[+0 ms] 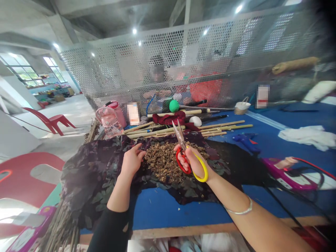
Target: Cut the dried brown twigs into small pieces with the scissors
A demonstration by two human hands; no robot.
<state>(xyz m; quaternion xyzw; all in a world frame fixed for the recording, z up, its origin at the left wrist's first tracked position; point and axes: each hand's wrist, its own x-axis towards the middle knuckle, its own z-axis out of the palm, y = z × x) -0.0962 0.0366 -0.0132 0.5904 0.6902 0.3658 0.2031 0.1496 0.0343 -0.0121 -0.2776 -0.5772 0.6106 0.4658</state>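
My right hand point(195, 161) holds a pair of scissors point(181, 138) with one red and one yellow handle loop. Their blades point up and away from me, a little apart. Below the scissors lies a heap of brown, dried, crinkled plant bits point(164, 164) on a dark floral cloth point(102, 168). At the heap's left edge is my left hand point(132, 159), its fingers bent and apart, with nothing visible between them. Whether those fingertips touch the cloth is hard to tell.
Beyond the cloth lie several thin sticks point(154, 132), a green ball point(174, 105) and a pink bottle point(118, 112). A blue glue gun point(246, 141) and corded purple device point(286, 175) are at right. Behind a perforated metal screen point(126, 66) sits another person.
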